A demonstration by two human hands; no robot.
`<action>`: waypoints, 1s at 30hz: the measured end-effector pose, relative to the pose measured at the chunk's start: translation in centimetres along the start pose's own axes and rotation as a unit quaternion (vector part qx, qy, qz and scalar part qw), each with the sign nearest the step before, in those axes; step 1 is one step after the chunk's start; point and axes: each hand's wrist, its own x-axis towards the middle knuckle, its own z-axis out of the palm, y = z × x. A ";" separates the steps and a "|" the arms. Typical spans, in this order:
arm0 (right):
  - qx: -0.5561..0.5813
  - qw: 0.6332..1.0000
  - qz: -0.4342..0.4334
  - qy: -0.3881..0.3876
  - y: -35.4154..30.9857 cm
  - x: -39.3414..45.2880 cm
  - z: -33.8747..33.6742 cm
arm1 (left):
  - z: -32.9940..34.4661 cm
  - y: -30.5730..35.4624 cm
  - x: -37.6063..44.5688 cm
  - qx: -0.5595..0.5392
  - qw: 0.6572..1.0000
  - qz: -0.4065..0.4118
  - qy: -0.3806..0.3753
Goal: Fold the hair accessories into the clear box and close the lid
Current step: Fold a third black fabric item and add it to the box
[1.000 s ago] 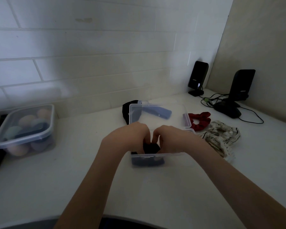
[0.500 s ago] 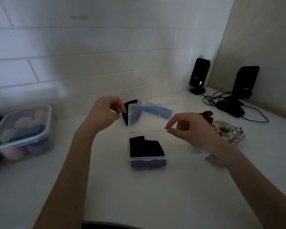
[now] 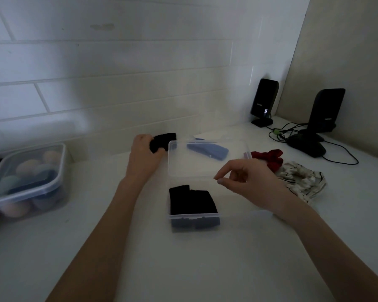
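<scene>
A small clear box [image 3: 194,217] sits open on the white counter, its lid [image 3: 207,158] tipped back. A folded black headband [image 3: 192,200] lies inside it. Behind the lid's left corner my left hand [image 3: 143,156] grips a second black headband [image 3: 165,141]. My right hand [image 3: 249,182] hovers over the box's right side, fingers loosely curled and holding nothing. A blue headband [image 3: 207,149] shows through the lid. A red scrunchie [image 3: 268,158] and a white striped scrunchie [image 3: 301,182] lie to the right.
A lidded clear tub [image 3: 24,182] of pastel round objects stands at the left. Two black speakers [image 3: 263,101] [image 3: 323,114] with cables stand in the back right corner. A tiled wall runs close behind the box.
Both hands left the box, where they pressed the black headband down. My left hand reached back and closed on the other black headband; my right hand moved to the right.
</scene>
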 end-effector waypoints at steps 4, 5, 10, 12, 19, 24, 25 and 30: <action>0.001 1.000 -0.005 0.022 0.0 -0.1 -0.2 | -2.3 2.1 0.0 -0.133 0.979 -0.026 0.150; 0.004 1.000 -0.006 0.028 -0.1 -0.2 -0.3 | -2.8 2.7 -0.1 -0.177 0.969 -0.030 0.167; 0.018 0.998 -0.019 0.050 -0.6 0.0 -0.3 | -5.2 4.5 -0.5 -0.409 0.893 -0.027 0.185; 0.029 0.997 -0.027 0.063 -1.1 0.3 -0.4 | -5.8 4.9 -0.4 -0.458 0.881 -0.028 0.117; 0.030 0.997 -0.018 0.072 -4.1 2.3 -1.4 | -6.3 6.4 -1.5 -0.540 0.823 -0.010 -0.177; 0.027 0.998 0.013 -0.050 -5.7 2.9 -0.2 | -4.8 7.6 -2.6 -0.508 0.816 0.025 -0.275; 0.060 0.996 0.021 -0.065 -5.7 2.5 0.1 | -4.3 7.8 -2.8 -0.505 0.817 0.030 -0.277; 0.207 0.977 0.053 -0.003 -4.8 1.4 0.2 | -3.4 8.8 -3.5 -0.503 0.826 -0.002 -0.255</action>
